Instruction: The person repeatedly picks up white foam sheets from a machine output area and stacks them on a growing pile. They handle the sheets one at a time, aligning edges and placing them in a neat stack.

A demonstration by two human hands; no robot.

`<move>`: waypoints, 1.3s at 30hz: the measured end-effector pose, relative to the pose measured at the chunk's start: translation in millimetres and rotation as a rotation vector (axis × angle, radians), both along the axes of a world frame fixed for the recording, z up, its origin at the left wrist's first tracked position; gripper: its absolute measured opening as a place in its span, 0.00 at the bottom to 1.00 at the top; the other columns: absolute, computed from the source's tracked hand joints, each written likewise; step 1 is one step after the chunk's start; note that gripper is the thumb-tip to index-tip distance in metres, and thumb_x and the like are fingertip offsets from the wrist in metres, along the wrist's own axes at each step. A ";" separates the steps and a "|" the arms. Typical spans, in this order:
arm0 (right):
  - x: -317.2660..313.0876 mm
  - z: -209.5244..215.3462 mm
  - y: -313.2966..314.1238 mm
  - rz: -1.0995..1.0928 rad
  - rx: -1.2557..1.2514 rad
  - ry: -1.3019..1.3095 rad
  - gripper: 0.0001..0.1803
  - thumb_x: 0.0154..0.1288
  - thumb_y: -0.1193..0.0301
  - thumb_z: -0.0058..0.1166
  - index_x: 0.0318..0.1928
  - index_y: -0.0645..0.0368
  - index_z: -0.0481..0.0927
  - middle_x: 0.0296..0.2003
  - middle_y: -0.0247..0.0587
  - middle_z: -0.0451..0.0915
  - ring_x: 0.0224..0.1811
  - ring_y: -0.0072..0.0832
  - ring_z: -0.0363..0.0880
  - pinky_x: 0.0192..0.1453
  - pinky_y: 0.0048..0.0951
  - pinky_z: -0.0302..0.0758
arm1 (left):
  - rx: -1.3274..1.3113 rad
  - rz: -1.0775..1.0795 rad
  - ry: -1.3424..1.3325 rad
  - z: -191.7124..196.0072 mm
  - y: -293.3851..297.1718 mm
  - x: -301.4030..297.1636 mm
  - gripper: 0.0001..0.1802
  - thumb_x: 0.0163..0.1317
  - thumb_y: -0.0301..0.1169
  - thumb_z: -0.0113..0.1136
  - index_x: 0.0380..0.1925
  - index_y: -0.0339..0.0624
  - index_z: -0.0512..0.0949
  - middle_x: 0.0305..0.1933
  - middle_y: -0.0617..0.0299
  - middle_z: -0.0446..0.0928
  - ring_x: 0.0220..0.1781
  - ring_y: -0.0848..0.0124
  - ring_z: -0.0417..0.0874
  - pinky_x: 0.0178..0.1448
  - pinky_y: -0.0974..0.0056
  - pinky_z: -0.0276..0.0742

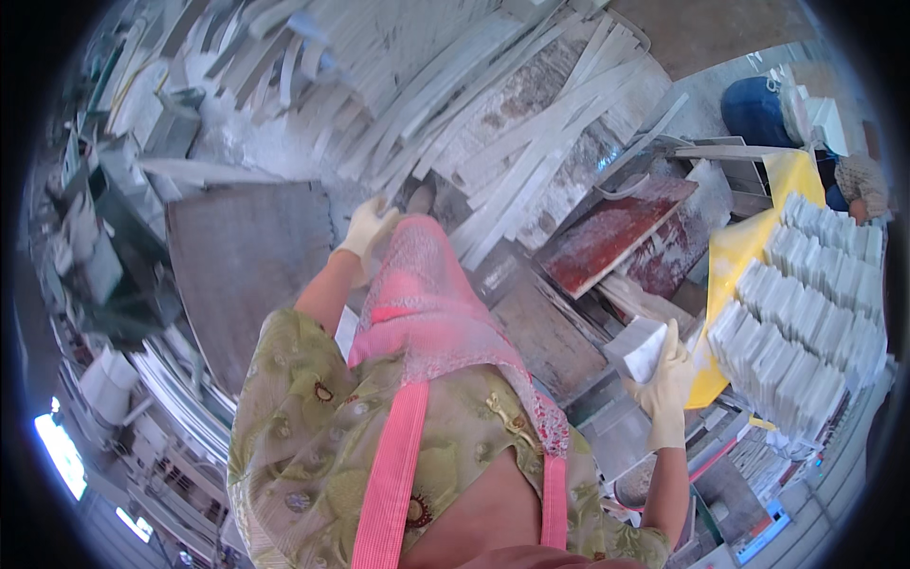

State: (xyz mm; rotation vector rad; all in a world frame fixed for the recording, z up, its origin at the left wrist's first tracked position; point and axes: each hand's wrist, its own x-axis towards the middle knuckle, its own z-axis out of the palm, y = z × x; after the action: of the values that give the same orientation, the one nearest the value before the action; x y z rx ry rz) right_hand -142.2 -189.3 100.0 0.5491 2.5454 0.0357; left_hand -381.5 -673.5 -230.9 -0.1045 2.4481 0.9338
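Observation:
My right hand (663,384), in a pale glove, grips a small white block (637,347) with smooth flat faces. It may be several tiles pressed together; I cannot tell. Just to the right of that hand stand rows of thin white tiles (782,356) on edge, along a bright yellow sheet (730,256). My left hand (368,234), gloved too, is beside the pink apron (427,275) over my knee. Its fingers are loosely bent and somewhat apart, with nothing visible in them. A brown board (248,275) lies to the left of it.
Long pale strips (559,123) are piled ahead of me. A reddish-brown panel (621,237) dusted with white lies slanted at centre right. At the far right edge part of another person (861,185) shows, near a blue drum (755,112). Dark green machinery (118,256) stands at the left.

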 end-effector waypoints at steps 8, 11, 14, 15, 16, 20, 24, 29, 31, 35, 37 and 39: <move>-274.1 -147.4 -21.9 0.109 -0.201 0.013 0.74 0.29 0.60 0.82 0.77 0.59 0.49 0.56 0.54 0.76 0.59 0.49 0.76 0.65 0.47 0.71 | 0.236 0.153 -0.347 -41.4 -11.3 -97.1 0.31 0.66 0.44 0.64 0.60 0.30 0.76 0.59 0.44 0.81 0.61 0.60 0.82 0.64 0.58 0.76; -395.7 -236.6 -28.3 0.267 -0.213 0.186 0.67 0.33 0.64 0.80 0.76 0.60 0.53 0.50 0.51 0.78 0.53 0.48 0.79 0.59 0.46 0.74 | 0.223 0.225 -0.472 -42.1 -24.8 -120.1 0.33 0.68 0.44 0.64 0.65 0.31 0.72 0.63 0.47 0.78 0.64 0.62 0.79 0.66 0.58 0.73; -515.1 -320.0 -37.3 0.275 -0.310 0.445 0.61 0.36 0.63 0.78 0.73 0.60 0.58 0.45 0.53 0.80 0.47 0.51 0.81 0.53 0.48 0.77 | 0.231 0.420 -0.547 -29.0 -42.4 -127.2 0.32 0.70 0.43 0.63 0.66 0.33 0.71 0.64 0.52 0.77 0.67 0.66 0.76 0.70 0.61 0.69; -550.4 -344.8 -41.9 0.238 -0.328 0.439 0.61 0.36 0.61 0.78 0.73 0.60 0.59 0.46 0.55 0.80 0.47 0.54 0.81 0.53 0.50 0.77 | 0.169 0.460 -0.565 -23.2 -48.7 -126.0 0.30 0.71 0.44 0.61 0.65 0.35 0.72 0.63 0.55 0.78 0.67 0.69 0.75 0.70 0.63 0.69; -582.5 -367.7 -46.3 0.274 -0.304 0.564 0.60 0.37 0.62 0.77 0.73 0.60 0.60 0.45 0.55 0.81 0.46 0.54 0.82 0.51 0.50 0.78 | 0.140 0.508 -0.604 -18.1 -54.4 -125.2 0.30 0.71 0.44 0.62 0.65 0.35 0.72 0.63 0.56 0.78 0.66 0.69 0.75 0.70 0.63 0.68; -687.1 -419.8 -55.4 0.247 -0.241 0.602 0.57 0.37 0.63 0.78 0.71 0.59 0.62 0.45 0.53 0.82 0.48 0.51 0.83 0.50 0.47 0.79 | 0.021 0.587 -0.678 -10.9 -65.5 -118.3 0.30 0.71 0.45 0.61 0.66 0.36 0.73 0.63 0.57 0.78 0.65 0.70 0.75 0.70 0.63 0.67; -755.8 -406.6 -59.2 0.176 -0.252 0.331 0.43 0.55 0.67 0.61 0.72 0.61 0.63 0.63 0.54 0.71 0.67 0.44 0.70 0.70 0.52 0.63 | -0.032 0.584 -0.748 -5.4 -60.6 -113.3 0.31 0.71 0.44 0.61 0.67 0.36 0.72 0.63 0.57 0.78 0.65 0.70 0.75 0.69 0.63 0.68; -792.4 -402.6 -45.6 0.132 -0.334 0.056 0.47 0.49 0.66 0.67 0.70 0.64 0.64 0.62 0.57 0.72 0.66 0.47 0.70 0.69 0.50 0.66 | 0.015 0.595 -0.912 4.3 -41.0 -128.8 0.32 0.73 0.44 0.57 0.70 0.37 0.67 0.70 0.55 0.71 0.75 0.66 0.67 0.78 0.62 0.58; -776.9 -420.2 -47.4 0.281 -0.220 0.493 0.56 0.36 0.65 0.79 0.69 0.58 0.64 0.46 0.51 0.83 0.50 0.49 0.83 0.53 0.47 0.79 | 0.018 0.582 -0.940 7.5 -31.8 -140.7 0.32 0.73 0.44 0.57 0.70 0.37 0.67 0.71 0.55 0.71 0.76 0.66 0.66 0.78 0.62 0.57; -768.7 -448.9 -44.1 0.265 -0.214 0.554 0.54 0.39 0.67 0.77 0.70 0.56 0.63 0.48 0.49 0.82 0.52 0.50 0.82 0.56 0.46 0.78 | 0.012 0.593 -0.939 15.8 -15.6 -161.4 0.32 0.73 0.45 0.57 0.70 0.37 0.67 0.72 0.56 0.69 0.76 0.66 0.66 0.78 0.62 0.57; -768.1 -453.8 -40.1 0.239 -0.251 0.489 0.50 0.44 0.68 0.75 0.70 0.55 0.64 0.49 0.49 0.82 0.54 0.49 0.81 0.58 0.45 0.77 | 0.017 0.575 -0.921 16.9 -10.0 -168.2 0.32 0.73 0.45 0.57 0.70 0.37 0.67 0.72 0.56 0.69 0.75 0.66 0.66 0.77 0.61 0.58; -766.9 -453.4 -35.3 0.428 -0.191 0.693 0.45 0.51 0.70 0.69 0.70 0.59 0.64 0.55 0.51 0.79 0.59 0.48 0.79 0.62 0.42 0.75 | 0.057 0.558 -0.868 16.1 -6.0 -171.3 0.32 0.73 0.45 0.57 0.69 0.37 0.68 0.71 0.55 0.70 0.74 0.66 0.67 0.77 0.61 0.58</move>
State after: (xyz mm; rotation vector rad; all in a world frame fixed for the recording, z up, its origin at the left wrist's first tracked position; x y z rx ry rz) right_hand -909.0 -224.6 -353.4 -0.0992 3.2447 -0.2883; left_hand -552.7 -679.5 -214.9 -0.9882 1.5869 0.9072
